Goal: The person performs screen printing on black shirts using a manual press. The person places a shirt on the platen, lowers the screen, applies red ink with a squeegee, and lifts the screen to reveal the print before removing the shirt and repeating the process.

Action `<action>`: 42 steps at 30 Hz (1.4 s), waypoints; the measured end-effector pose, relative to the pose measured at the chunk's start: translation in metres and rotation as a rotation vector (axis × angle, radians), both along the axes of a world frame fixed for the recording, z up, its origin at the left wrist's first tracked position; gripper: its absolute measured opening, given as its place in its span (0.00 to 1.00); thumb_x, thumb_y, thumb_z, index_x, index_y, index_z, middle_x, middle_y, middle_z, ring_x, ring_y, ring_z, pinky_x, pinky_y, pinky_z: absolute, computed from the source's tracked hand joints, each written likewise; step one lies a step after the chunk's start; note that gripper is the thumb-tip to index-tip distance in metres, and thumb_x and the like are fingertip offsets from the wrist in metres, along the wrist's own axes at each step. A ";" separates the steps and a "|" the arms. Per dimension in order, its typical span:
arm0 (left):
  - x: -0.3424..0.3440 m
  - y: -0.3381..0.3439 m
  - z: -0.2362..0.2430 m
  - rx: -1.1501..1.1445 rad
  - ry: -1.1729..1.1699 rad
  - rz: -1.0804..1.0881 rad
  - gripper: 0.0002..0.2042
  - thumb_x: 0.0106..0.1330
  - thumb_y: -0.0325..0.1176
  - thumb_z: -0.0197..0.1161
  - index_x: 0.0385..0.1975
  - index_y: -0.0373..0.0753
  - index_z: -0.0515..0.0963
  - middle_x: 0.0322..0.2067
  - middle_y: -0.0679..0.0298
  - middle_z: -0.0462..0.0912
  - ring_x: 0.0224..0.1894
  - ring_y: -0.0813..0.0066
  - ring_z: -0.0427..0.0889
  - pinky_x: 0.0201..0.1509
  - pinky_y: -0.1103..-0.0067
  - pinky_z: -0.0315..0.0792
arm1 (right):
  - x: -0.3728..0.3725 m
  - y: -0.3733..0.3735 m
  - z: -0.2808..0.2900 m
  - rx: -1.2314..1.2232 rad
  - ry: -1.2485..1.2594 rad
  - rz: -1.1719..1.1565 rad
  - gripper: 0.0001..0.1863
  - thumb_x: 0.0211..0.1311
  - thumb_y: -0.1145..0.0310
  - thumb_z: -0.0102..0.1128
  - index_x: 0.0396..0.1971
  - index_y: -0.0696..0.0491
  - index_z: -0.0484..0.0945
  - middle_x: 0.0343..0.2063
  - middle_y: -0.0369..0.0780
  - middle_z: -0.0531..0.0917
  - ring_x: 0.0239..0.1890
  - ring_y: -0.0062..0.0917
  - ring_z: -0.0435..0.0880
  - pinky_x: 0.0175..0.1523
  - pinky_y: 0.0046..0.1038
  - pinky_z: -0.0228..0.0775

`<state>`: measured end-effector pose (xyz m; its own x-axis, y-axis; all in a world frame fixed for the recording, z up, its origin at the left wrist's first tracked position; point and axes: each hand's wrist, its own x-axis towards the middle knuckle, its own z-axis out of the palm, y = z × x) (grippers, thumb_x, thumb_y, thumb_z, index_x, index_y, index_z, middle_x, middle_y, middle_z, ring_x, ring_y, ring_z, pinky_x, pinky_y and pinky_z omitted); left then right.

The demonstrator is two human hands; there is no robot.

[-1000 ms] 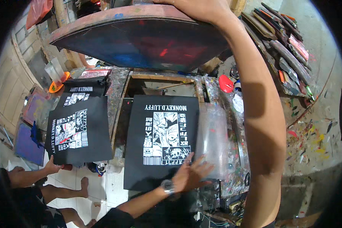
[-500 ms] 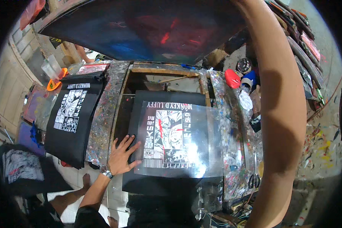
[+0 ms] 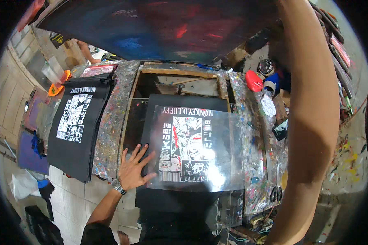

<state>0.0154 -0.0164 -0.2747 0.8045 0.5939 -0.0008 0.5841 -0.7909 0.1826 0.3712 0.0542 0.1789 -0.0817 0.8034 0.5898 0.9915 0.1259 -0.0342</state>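
At the far left I saw a stack of black shirts (image 3: 75,130) with a white printed panel, draped over the left end of the paint-splattered table (image 3: 110,134) and hanging off its near edge. Just beyond the stack stood an orange dish (image 3: 58,87) by the wall.

Moving right, my left hand (image 3: 134,167) lay flat with the fingers spread wide, palm down, on the left edge of the clear film sheet (image 3: 200,151). A metal wristwatch (image 3: 118,188) sat on that wrist. The hand gripped nothing; it only pressed.

The film lay over a black shirt (image 3: 180,200) stretched on the platen at the middle of the table, within a wooden frame (image 3: 180,73). Through the film showed a white and red print (image 3: 188,147) on the shirt's chest. The film's right edge reached past the shirt onto the splattered table, and glare hid part of its lower corner.

Above it all hung the raised printing screen (image 3: 159,28), dark with blue and red ink stains, tilted up over the platen.

My right arm (image 3: 310,122) rose along the right side toward the screen; the right hand was out of sight beyond the top edge, so I could not tell its state. Beside that arm sat a red cup (image 3: 254,81) and a white rag (image 3: 268,106).
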 end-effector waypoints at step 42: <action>-0.004 0.005 -0.012 0.035 -0.001 -0.020 0.40 0.67 0.68 0.56 0.76 0.56 0.63 0.79 0.57 0.55 0.81 0.53 0.51 0.78 0.41 0.38 | -0.002 -0.003 0.003 -0.036 -0.012 -0.026 0.37 0.68 0.34 0.52 0.57 0.53 0.83 0.61 0.59 0.79 0.64 0.49 0.78 0.69 0.38 0.67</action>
<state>0.0115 -0.0114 -0.2863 0.8163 0.5772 0.0202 0.5677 -0.8084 0.1554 0.3697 0.0516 0.1823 -0.0674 0.8261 0.5594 0.9948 0.0988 -0.0261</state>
